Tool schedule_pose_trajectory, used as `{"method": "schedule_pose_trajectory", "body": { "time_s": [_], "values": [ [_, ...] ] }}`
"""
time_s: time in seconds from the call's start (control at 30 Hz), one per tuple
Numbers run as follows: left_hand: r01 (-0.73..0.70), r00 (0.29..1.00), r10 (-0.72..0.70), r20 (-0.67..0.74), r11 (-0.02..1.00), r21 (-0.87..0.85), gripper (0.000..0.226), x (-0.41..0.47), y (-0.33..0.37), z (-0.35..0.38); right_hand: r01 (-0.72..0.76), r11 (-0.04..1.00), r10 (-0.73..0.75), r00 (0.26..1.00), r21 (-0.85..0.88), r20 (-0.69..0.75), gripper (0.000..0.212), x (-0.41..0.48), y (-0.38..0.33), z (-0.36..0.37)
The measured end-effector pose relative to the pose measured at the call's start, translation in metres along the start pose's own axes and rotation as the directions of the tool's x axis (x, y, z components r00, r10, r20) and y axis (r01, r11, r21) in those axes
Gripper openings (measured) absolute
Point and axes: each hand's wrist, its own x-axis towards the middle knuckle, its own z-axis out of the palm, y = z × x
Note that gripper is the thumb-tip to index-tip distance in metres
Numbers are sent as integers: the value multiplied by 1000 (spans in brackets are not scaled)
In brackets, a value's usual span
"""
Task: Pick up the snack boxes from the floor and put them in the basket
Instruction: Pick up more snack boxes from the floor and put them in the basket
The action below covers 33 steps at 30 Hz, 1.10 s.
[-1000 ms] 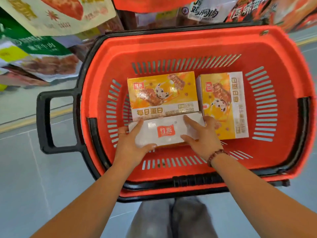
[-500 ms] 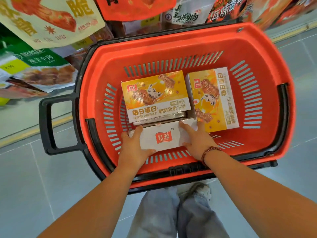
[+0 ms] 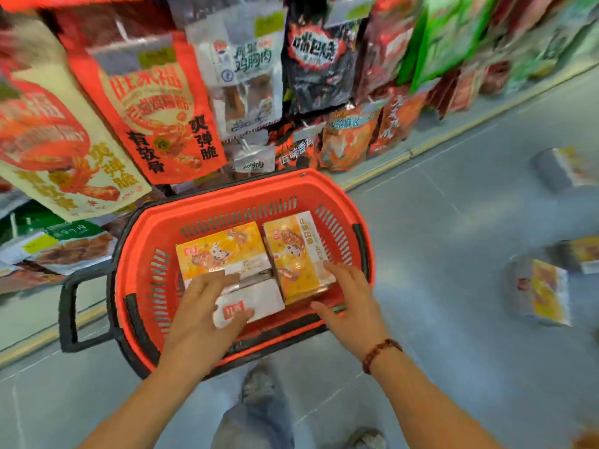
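The red basket (image 3: 246, 189) stands on the floor in front of me. Two yellow snack boxes lie flat inside it, one on the left (image 3: 223, 247) and one on the right (image 3: 295, 254). A third box, white side with a red logo up (image 3: 262, 296), lies in front of them near the basket's near wall. My left hand (image 3: 201, 312) is on this box's left end, fingers on top and thumb across the logo. My right hand (image 3: 350, 303) hovers off the box over the basket's right front, fingers spread and empty.
Three more snack boxes lie blurred on the grey floor to the right: a near one (image 3: 544, 293), one behind it (image 3: 580, 254) and a far one (image 3: 564, 166). Shelves of hanging snack bags (image 3: 155, 105) rise right behind the basket. My legs and shoes (image 3: 256, 400) are below.
My right hand has let go of the white-sided box and lifted to the right. The box now rests lower in the basket. My view has pulled back and swung right, revealing boxes on the floor.
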Motion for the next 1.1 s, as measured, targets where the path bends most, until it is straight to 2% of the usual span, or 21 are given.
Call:
{"method": "schedule_pose_trajectory", "body": {
  "time_s": [0.13, 0.23, 0.33, 0.5, 0.63, 0.73, 0.87, 1.1],
  "values": [
    [-172, 985, 169, -38, 981, -93, 55, -14, 112, 16, -18, 993, 46, 970, 120, -238, 65, -52, 6, -97],
    [-275, 961, 268, -67, 951, -144, 57, -20, 196, 37, -20, 986, 85, 914, 164, -397, 60, -96, 22, -172],
    [-382, 924, 374, -78, 910, -158, 58, -29, 279, 61, -5, 977, 128, 814, 214, -566, 54, -144, 47, -244],
    [-531, 842, 537, -45, 813, -237, 56, -46, 404, 108, 22, 961, 197, 645, 275, -739, 58, -202, 94, -345],
    [-603, 775, 632, -7, 735, -311, 56, -55, 475, 140, 45, 939, 277, 488, 341, -828, 46, -231, 114, -399],
    [-653, 720, 694, 2, 679, -335, 57, -54, 516, 160, 57, 931, 305, 419, 359, -856, 56, -238, 125, -427],
    [-707, 652, 758, 21, 617, -347, 56, -27, 553, 191, 54, 926, 328, 375, 373, -867, 52, -228, 145, -453],
    [-689, 623, 780, 57, 582, -433, 53, 82, 618, 235, -26, 950, 301, 335, 310, -893, 52, -155, 179, -520]
  ]
}}
